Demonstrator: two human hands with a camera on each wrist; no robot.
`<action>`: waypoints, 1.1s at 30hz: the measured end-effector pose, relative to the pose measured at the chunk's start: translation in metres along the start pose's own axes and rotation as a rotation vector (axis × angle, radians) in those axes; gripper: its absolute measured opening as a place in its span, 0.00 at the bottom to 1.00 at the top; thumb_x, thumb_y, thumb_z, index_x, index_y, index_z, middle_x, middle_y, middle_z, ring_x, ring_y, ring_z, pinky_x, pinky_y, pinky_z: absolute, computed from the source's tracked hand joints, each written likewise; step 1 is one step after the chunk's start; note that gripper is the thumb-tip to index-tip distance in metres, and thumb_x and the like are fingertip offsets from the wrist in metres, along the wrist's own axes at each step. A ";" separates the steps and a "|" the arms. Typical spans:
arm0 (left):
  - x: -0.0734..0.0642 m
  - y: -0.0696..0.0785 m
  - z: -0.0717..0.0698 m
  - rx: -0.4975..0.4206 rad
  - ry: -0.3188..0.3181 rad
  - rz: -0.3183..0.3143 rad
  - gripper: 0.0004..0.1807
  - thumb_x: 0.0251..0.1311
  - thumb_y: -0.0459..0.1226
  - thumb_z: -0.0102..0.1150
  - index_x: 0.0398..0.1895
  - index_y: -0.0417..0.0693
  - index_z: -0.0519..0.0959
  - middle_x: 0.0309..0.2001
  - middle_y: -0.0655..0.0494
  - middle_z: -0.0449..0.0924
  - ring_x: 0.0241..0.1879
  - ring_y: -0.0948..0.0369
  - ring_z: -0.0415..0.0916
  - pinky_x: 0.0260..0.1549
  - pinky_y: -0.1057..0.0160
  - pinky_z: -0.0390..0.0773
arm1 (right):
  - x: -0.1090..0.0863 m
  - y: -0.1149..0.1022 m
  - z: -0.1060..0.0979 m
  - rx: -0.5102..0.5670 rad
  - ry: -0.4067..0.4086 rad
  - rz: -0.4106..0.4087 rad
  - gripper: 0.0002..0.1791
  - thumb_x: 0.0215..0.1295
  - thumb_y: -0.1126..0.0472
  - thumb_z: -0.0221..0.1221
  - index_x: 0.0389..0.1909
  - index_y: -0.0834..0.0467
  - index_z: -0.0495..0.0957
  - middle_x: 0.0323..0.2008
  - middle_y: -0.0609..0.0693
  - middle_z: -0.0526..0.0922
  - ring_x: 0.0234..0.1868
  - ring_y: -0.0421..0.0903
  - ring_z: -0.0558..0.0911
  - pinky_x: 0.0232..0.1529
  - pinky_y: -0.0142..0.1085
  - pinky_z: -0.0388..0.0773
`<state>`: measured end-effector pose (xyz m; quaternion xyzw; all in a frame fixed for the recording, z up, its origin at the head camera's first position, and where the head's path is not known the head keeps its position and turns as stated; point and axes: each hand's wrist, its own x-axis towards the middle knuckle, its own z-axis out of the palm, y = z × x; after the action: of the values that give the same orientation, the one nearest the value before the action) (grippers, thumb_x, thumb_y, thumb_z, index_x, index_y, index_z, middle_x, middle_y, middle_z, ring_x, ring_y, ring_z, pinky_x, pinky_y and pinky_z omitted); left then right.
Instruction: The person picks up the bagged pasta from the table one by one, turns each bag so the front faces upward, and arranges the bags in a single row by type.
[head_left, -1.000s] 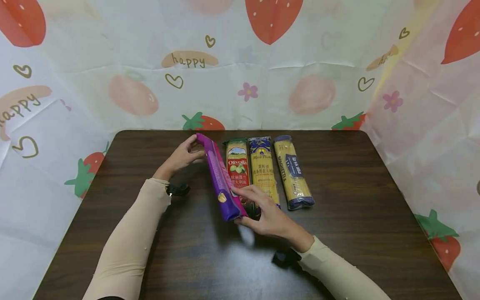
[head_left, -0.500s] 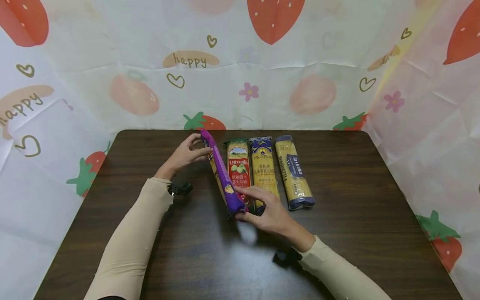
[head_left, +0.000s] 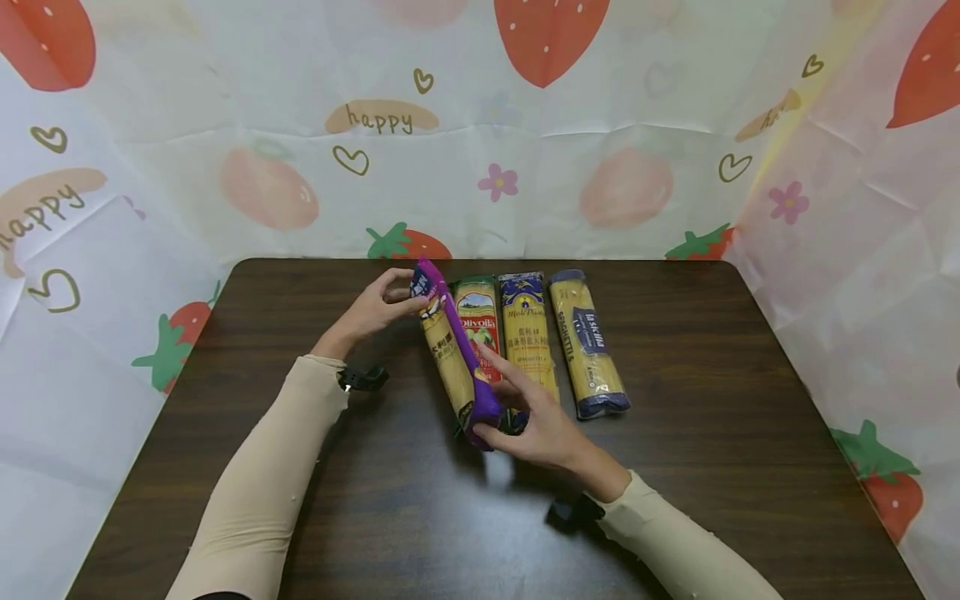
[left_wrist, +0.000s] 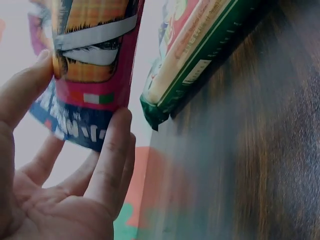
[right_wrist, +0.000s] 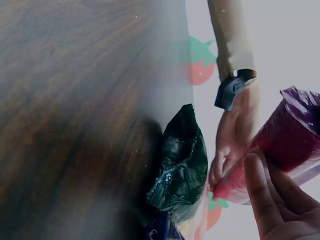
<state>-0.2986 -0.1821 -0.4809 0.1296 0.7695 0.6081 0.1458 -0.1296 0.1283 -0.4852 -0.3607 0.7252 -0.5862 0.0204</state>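
Note:
A purple pasta packet (head_left: 447, 358) slants between my two hands, its yellow front facing left. Its far end is pinched by my left hand (head_left: 375, 308), with thumb and fingers on opposite sides in the left wrist view. My right hand (head_left: 543, 429) grips the near end, thumb low and fingers along the purple side. From the right wrist view, the packet (right_wrist: 290, 140) appears raised off the table. Just right of it lies a red-labelled pasta packet (head_left: 477, 312), partly hidden by the purple one and my right fingers.
A blue-topped spaghetti packet (head_left: 527, 325) and a clear spaghetti packet with blue ends (head_left: 588, 346) lie farther right in the row. The dark wooden table (head_left: 697, 375) meets a strawberry-printed cloth (head_left: 525, 217) at its back edge.
The purple packet has rolled over so its yellow front now shows, and its far end has shifted right. My left hand moved slightly right with it; the other packets stay put.

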 end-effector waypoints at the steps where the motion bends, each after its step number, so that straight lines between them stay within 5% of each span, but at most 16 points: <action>1: 0.000 0.000 -0.001 0.003 -0.011 0.006 0.34 0.78 0.37 0.63 0.80 0.40 0.62 0.70 0.30 0.74 0.62 0.42 0.80 0.67 0.37 0.75 | 0.000 0.000 0.000 0.019 -0.008 0.006 0.57 0.65 0.71 0.73 0.88 0.50 0.50 0.67 0.61 0.80 0.62 0.55 0.85 0.55 0.48 0.87; 5: -0.001 0.000 -0.004 0.012 -0.053 0.021 0.33 0.80 0.34 0.59 0.82 0.39 0.61 0.72 0.29 0.71 0.63 0.39 0.78 0.69 0.35 0.72 | -0.001 0.000 0.000 0.100 -0.011 0.044 0.55 0.67 0.72 0.69 0.88 0.47 0.51 0.71 0.62 0.74 0.62 0.57 0.84 0.52 0.48 0.89; 10: -0.004 -0.003 -0.009 0.008 -0.066 -0.010 0.34 0.80 0.37 0.60 0.83 0.38 0.60 0.76 0.31 0.67 0.72 0.37 0.70 0.73 0.37 0.68 | -0.001 0.000 0.000 0.145 0.015 0.074 0.51 0.68 0.73 0.68 0.86 0.48 0.55 0.60 0.61 0.81 0.54 0.54 0.87 0.49 0.47 0.89; 18: -0.007 -0.012 -0.017 -0.134 -0.122 -0.024 0.32 0.82 0.35 0.55 0.83 0.42 0.57 0.79 0.34 0.59 0.74 0.42 0.66 0.76 0.40 0.65 | -0.003 -0.001 0.001 0.214 0.043 0.079 0.46 0.68 0.73 0.67 0.83 0.52 0.58 0.50 0.64 0.84 0.47 0.53 0.88 0.45 0.47 0.89; 26: -0.011 -0.010 -0.017 -0.288 -0.184 -0.072 0.34 0.84 0.35 0.51 0.84 0.58 0.50 0.71 0.32 0.68 0.59 0.53 0.84 0.72 0.34 0.67 | -0.002 -0.003 0.003 0.230 0.065 0.084 0.46 0.67 0.71 0.68 0.83 0.52 0.60 0.56 0.65 0.82 0.49 0.54 0.88 0.46 0.48 0.89; 33: -0.012 -0.008 -0.015 -0.324 -0.095 -0.068 0.30 0.84 0.38 0.53 0.81 0.60 0.55 0.66 0.37 0.72 0.53 0.53 0.86 0.62 0.40 0.81 | 0.001 -0.005 0.003 0.134 0.096 0.089 0.48 0.65 0.72 0.72 0.83 0.49 0.63 0.71 0.58 0.75 0.60 0.54 0.85 0.56 0.46 0.87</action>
<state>-0.2930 -0.2018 -0.4849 0.1067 0.6577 0.7120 0.2214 -0.1264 0.1254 -0.4817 -0.2977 0.6998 -0.6484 0.0356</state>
